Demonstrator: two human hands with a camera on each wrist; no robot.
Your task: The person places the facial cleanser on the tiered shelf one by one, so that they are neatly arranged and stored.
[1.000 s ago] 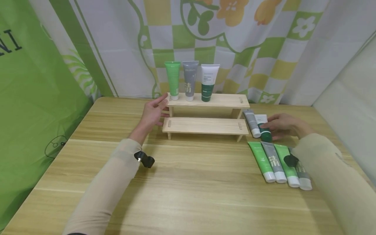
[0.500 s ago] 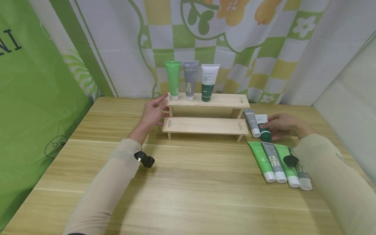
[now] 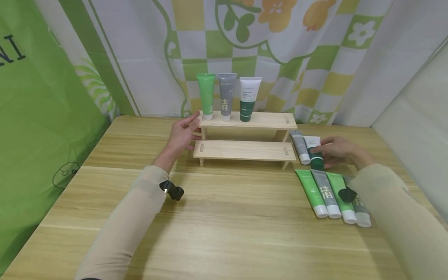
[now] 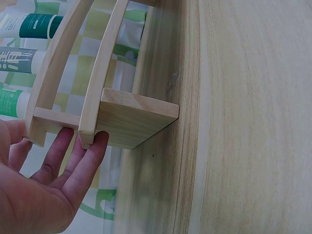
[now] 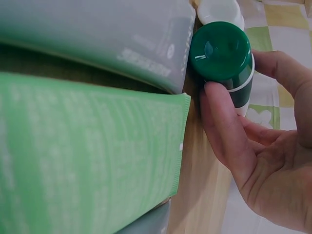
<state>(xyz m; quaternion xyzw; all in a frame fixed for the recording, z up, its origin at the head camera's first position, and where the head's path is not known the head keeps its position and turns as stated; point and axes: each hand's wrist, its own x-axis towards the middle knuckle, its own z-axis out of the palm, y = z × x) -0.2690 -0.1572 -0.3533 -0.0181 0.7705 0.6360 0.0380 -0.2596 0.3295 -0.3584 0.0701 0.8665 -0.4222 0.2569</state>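
White-green tube (image 3: 316, 160) at the right of the head view, cap end toward the bottom of the frame, pinched between the thumb and fingers of the right hand (image 3: 338, 149). The right wrist view shows fingers on two sides of its dark green cap, upper right of centre; whether it is lifted off the table (image 3: 224, 237) I cannot tell. Just beside it, to the left, lies a slim grey tube (image 3: 299, 147).

Below these, at lower right, four tubes lie in a row: first green tube (image 3: 311, 192), first grey tube (image 3: 325, 193), second green tube (image 3: 344, 210) and second grey tube (image 3: 361, 213), the last partly hidden by the sleeve (image 3: 392, 206).

Left of centre, the left hand (image 3: 179, 136) holds the left end of the two-step rack (image 3: 245, 149), thumb at the upper board, fingers spread down along the side. On the upper step, top centre, stand a rack green tube (image 3: 206, 95), a rack grey tube (image 3: 227, 93) and a rack white-green tube (image 3: 247, 97), caps down. A patterned curtain (image 3: 241, 62) fills the top.
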